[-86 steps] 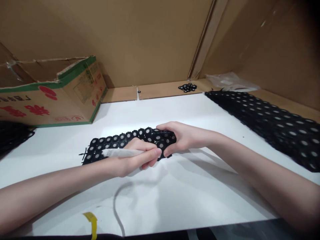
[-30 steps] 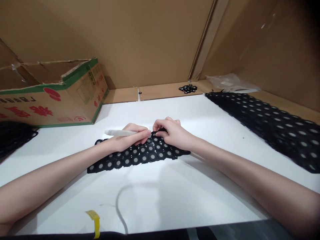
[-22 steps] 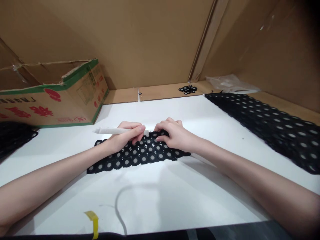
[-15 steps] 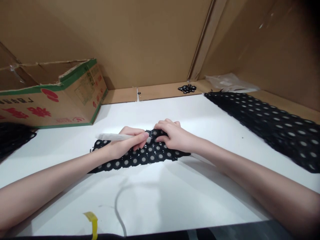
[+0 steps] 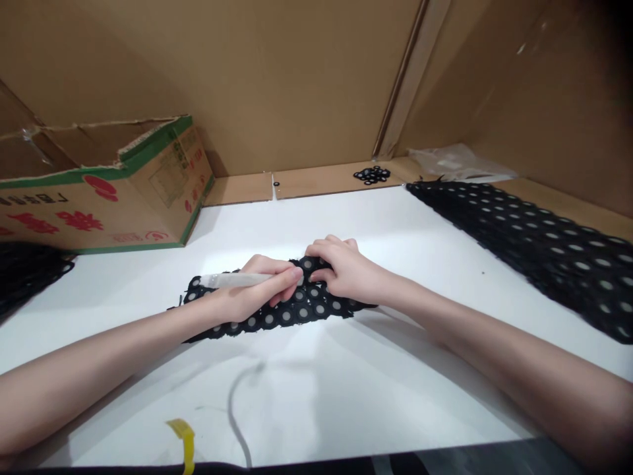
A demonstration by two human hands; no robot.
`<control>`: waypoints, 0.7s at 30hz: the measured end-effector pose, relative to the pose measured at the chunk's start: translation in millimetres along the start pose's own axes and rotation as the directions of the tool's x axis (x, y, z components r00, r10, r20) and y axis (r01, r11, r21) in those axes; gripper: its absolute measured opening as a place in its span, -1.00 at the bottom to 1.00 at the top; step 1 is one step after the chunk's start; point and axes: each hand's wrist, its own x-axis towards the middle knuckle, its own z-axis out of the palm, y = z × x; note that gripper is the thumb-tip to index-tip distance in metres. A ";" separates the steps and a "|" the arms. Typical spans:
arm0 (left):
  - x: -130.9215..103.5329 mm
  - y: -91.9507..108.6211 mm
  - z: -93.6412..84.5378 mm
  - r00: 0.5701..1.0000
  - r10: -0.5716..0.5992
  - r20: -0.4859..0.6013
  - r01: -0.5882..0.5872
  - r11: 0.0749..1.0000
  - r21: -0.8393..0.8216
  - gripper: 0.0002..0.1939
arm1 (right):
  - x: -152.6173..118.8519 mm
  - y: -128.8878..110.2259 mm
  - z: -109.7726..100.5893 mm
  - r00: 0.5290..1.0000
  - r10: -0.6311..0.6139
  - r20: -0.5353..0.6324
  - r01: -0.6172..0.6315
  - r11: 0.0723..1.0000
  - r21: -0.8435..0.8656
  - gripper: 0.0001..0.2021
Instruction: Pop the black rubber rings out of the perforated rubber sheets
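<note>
A black strip of joined rings with pale round centres [image 5: 285, 316] lies across the white table in the middle of the view. Over its upper part, my left hand [image 5: 264, 284] is closed on a white pen-like tool [image 5: 232, 280], whose tip is hidden by the fingers. My right hand [image 5: 341, 265] rests at the strip's upper right part, its thumb and fingers curled round the edge and pinching it. Both hands are close together, a small gap between their fingertips.
A cardboard box with green edges [image 5: 148, 191] stands at the back left, black material [image 5: 30, 274] before it. A wide black ringed sheet [image 5: 534, 244] lies right. Behind are loose black rings [image 5: 372, 175] and a clear plastic bag [image 5: 459, 163]. Yellow tape [image 5: 186, 443] is at the front edge.
My left hand has moved slightly right, closer to my right hand, and the white tool has shifted right and tilted lower with it. My right hand has barely moved.
</note>
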 end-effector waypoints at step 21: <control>-9.0 0.8 0.7 0.998 0.059 -0.036 -0.057 0.997 0.060 -0.57 | -8.8 3.0 -19.9 0.983 -0.093 0.157 0.076 0.991 0.111 -0.76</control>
